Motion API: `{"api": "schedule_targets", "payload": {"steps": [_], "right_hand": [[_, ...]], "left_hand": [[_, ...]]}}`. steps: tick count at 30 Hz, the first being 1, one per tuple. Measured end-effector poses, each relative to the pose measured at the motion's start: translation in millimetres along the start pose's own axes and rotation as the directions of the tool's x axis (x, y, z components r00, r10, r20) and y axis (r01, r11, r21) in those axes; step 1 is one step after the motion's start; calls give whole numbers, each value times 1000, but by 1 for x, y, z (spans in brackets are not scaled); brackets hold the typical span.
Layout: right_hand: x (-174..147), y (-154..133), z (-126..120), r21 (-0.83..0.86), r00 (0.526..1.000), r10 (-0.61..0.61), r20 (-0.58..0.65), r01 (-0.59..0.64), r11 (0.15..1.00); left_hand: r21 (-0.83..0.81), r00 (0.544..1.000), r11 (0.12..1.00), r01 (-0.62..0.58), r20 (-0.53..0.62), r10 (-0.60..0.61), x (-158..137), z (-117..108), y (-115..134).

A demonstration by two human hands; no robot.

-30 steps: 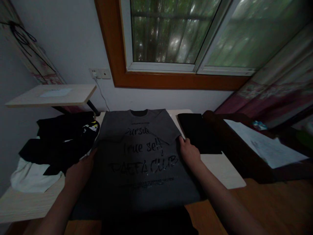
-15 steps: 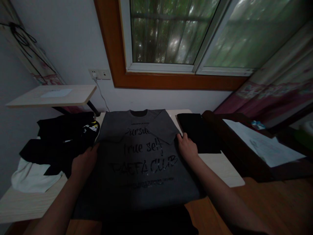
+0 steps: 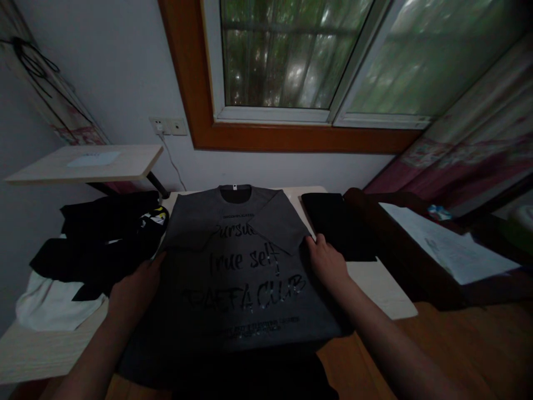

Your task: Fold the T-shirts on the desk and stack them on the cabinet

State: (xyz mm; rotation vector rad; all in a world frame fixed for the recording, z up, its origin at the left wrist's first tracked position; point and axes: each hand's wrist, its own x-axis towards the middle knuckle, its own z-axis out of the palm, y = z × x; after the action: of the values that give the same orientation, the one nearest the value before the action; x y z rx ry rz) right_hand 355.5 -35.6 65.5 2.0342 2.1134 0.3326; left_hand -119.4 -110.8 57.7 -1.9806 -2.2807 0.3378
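Note:
A dark grey T-shirt (image 3: 241, 280) with black lettering lies face up and spread out, its collar toward the wall and its hem hanging over the near table edge. Both sleeves are laid inward over the front. My left hand (image 3: 135, 289) is closed on the shirt's left side, just below the sleeve; its fingertips are partly hidden in shadow. On the other side my right hand (image 3: 327, 261) pinches the edge by the right sleeve. A small white label shows inside the collar.
Left of the shirt lies a heap of black and white clothes (image 3: 95, 239) beneath a small raised shelf (image 3: 83, 164). A folded black garment (image 3: 337, 225) sits at the right on the pale table (image 3: 385, 291). Beyond it stands a dark brown piece of furniture with a paper sheet (image 3: 449, 244).
Both hands have drawn a little toward me and slightly apart, holding the shirt's sides. The collar has opened, and its white label now shows.

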Motion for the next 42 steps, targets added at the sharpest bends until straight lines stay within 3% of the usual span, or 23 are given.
{"api": "schedule_targets", "payload": {"steps": [7, 11, 13, 16, 21, 27, 42], "right_hand": [[11, 3, -27, 5, 986, -18, -166, 19, 1000], [34, -11, -31, 94, 960, -98, -262, 126, 988], [48, -22, -26, 153, 942, -160, -294, 212, 965], [69, -40, -12, 232, 919, -220, -326, 304, 924], [92, -64, 18, 331, 926, -250, -283, 339, 881], [94, -67, 38, 383, 934, -239, -264, 329, 863], [70, -56, 41, 404, 934, -210, -289, 318, 858]], "left_hand": [[26, 973, 1000, -10, -232, 15, 14, -33, 11], [-56, 926, 982, -181, -347, 151, 49, -29, 30], [-112, 898, 954, -278, -383, 217, 69, -22, 45], [-160, 887, 932, -324, -395, 240, 96, -12, 70], [-229, 921, 935, -272, -343, 184, 118, 4, 98], [-240, 917, 925, -296, -344, 204, 112, 18, 94], [-212, 915, 917, -337, -303, 266, 81, 27, 80]]}}
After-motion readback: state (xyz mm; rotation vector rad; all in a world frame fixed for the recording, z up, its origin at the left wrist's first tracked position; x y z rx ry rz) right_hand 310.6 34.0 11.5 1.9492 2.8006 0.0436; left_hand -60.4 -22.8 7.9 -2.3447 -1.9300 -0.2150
